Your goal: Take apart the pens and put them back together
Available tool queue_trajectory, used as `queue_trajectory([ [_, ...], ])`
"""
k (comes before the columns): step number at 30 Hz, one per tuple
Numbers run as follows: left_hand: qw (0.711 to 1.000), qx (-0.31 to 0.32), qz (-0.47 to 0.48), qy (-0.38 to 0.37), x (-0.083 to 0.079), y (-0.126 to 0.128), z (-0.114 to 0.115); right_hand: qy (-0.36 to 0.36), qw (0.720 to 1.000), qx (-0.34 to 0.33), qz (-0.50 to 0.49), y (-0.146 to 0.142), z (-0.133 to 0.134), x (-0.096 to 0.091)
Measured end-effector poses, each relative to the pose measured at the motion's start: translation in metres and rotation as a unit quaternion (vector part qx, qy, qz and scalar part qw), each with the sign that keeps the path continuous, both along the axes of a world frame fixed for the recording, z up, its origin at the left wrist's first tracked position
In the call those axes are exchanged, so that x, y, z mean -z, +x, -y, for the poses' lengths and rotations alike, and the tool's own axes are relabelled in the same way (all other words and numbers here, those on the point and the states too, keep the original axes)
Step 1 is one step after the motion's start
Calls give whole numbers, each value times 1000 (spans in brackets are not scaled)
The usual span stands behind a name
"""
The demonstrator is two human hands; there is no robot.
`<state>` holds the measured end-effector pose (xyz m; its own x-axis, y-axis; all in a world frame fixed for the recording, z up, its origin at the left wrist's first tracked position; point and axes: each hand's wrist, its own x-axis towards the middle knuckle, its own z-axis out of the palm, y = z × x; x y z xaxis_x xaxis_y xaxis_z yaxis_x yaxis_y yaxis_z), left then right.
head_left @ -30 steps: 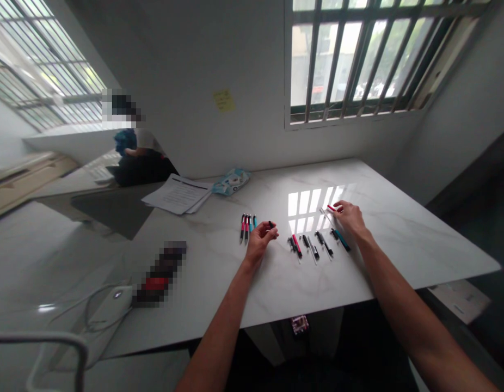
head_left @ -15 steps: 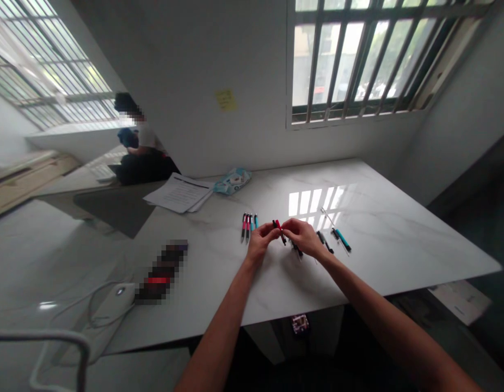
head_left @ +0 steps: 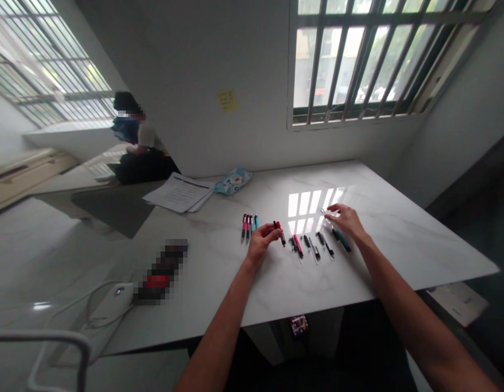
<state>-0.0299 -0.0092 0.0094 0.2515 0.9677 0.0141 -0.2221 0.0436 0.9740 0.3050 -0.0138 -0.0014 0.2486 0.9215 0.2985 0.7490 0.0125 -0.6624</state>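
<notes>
On the white marble table (head_left: pixel 244 283) my left hand (head_left: pixel 260 240) pinches a red and black pen barrel (head_left: pixel 279 231), holding it just above the top. My right hand (head_left: pixel 346 220) reaches out to the right, fingers spread over a thin pen refill (head_left: pixel 326 214) near the window's reflection. Between the two hands lies a row of loose pen parts (head_left: pixel 313 245), with a teal pen barrel (head_left: pixel 342 240) at its right end. Several assembled red and teal pens (head_left: pixel 248 224) lie side by side left of my left hand.
A stack of papers (head_left: pixel 180 193) and a blue wipes packet (head_left: pixel 232 181) lie at the table's far side. A white charger with cable (head_left: pixel 110 301) and a blurred dark object (head_left: pixel 162 270) sit at the left. Another person (head_left: pixel 140 149) sits by the far window.
My right hand brought a red piece to the left hand, joined it to the black part there, then moved back right to the refill. The left hand kept the joined piece.
</notes>
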Motion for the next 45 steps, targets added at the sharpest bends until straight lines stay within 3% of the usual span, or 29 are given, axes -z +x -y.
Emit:
queue_trajectory([
  [4, 1000, 7, -4, 5, 1, 0, 0, -37, 999, -3, 5, 11, -5, 17],
  [8, 1000, 3, -7, 15, 3, 0, -2, -35, 999, 29, 21, 5, -8, 17],
  [11, 1000, -6, -1, 18, 4, 0, -2, 0, 999, 28, -44, -1, -9, 5],
  [15, 1000, -8, -9, 20, 5, 0, -2, 62, 983, -84, -153, -23, -5, -22],
  [20, 999, 4, -36, 33, 7, 0, -2, 97, 976, -170, -96, -76, 12, -57],
  [23, 998, 6, -43, 44, 9, -1, -3, 74, 971, -194, -115, -102, 19, -64],
  [27, 997, 15, -50, 54, 9, -2, -3, 55, 968, -200, -142, -118, 21, -61],
  [38, 996, 36, -61, 60, 3, 0, 0, 112, 944, -306, 46, -122, 20, -62],
  [45, 995, 42, -68, 57, 2, 0, 1, 115, 935, -328, 68, -122, 21, -65],
])
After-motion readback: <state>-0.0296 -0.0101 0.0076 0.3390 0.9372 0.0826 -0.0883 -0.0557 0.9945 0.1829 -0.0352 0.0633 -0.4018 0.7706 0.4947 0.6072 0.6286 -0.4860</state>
